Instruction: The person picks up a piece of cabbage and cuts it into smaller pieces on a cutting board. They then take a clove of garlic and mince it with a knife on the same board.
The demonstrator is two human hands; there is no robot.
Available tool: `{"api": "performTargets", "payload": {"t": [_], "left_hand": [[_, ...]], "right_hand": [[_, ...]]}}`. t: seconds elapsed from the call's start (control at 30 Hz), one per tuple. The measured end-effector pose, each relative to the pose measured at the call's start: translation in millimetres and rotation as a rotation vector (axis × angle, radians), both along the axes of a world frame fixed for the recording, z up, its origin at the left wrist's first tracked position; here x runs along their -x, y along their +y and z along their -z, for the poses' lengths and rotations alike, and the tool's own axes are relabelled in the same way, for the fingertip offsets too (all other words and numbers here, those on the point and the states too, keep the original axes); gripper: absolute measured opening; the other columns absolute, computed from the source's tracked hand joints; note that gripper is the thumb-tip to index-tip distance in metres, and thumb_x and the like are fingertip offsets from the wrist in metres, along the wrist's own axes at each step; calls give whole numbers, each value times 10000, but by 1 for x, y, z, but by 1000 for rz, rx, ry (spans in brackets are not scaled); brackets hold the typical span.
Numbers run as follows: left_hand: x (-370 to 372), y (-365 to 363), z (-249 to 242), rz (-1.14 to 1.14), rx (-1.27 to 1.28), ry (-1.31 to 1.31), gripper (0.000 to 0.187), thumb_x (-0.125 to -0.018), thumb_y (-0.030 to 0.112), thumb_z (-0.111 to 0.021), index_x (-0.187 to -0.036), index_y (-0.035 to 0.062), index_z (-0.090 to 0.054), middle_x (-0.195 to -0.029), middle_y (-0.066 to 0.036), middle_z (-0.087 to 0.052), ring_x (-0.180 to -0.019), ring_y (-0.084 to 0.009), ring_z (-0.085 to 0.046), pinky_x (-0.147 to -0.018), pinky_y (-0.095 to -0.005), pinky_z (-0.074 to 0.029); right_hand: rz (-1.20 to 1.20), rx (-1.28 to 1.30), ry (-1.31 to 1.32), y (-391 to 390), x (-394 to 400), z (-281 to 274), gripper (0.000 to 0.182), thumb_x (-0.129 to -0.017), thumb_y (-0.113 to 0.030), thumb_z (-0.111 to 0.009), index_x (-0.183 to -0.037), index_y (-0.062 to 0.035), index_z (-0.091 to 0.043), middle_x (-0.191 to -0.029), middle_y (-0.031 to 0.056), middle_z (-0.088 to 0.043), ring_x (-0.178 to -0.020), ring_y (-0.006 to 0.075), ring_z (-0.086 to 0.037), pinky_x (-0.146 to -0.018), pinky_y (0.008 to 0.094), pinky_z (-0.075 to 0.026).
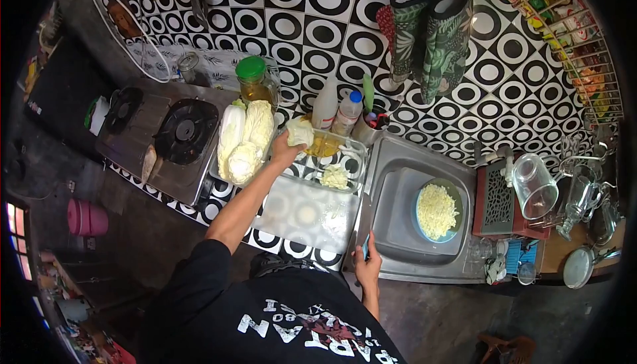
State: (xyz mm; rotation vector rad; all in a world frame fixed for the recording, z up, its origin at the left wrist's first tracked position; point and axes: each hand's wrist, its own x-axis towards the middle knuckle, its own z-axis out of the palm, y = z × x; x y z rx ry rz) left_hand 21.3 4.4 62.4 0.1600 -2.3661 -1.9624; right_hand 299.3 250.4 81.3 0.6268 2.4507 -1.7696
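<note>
My left hand (285, 150) is closed around a pale cabbage piece (300, 132), at the back left corner of a clear rectangular dish (362, 177). Inside that dish lie more pale cabbage leaves (334, 177). Lower right, my right hand (367, 262) grips a knife (364, 226) by its blue handle, blade pointing away from me beside the sink. Between my arms a whitish translucent cutting board (302, 211) lies on the tiled counter, looking wet. Left of my forearm, a tray holds whole napa cabbages (258, 125) and a cauliflower-like pale head (244, 162).
A bowl of chopped pale cabbage (436, 213) stands in the metal sink (391, 244). Behind the dish are a white bottle (325, 105) and a blue-capped bottle (348, 113). A gas stove (162, 142) is left; glassware (534, 185) stands right. Oven mitts (444, 45) hang on the wall.
</note>
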Motion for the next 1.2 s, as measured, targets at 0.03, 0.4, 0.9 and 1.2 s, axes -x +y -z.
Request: {"api": "performTargets", "payload": {"t": [0.03,0.4,0.9,1.2], "left_hand": [[2,-2,3,5,1,-7,401,-695,28,-721,-1069,7,-581,-983,-119,-663,-910,-200,-630,-822,-303,-470],[-2,-3,-16,49,21,19,404,-683,66,-751,-1045,-16,-590,-979,-113,-666,-902,-189,-633,-809,-299,-477],[1,-1,-2,19,-13,-11,395,-678,66,-756,-1027,-21,-595,-967,-110,-663,-874,-187,-634,-790,-292,-484],[-13,3,-23,-18,-241,-185,412,-724,17,-720,-1100,-17,-556,-1043,-96,-637,-926,-168,-607,-836,-276,-470]], "right_hand": [[-14,-17,12,1,3,-1,537,-896,-151,-533,-1396,-106,-342,-705,66,-605,-671,101,-545,-661,253,-450],[-8,-57,10,-14,-1,-18,542,-895,-84,-534,-1402,-126,-346,-731,23,-579,-644,72,-513,-600,228,-443],[-6,-48,36,-17,-6,-10,550,-894,-104,-542,-1405,-136,-340,-730,29,-583,-654,80,-533,-596,237,-455],[-152,-264,-98,-16,-11,10,524,-889,-135,-532,-1386,-170,-368,-712,122,-638,-667,196,-625,-712,309,-477]]}}
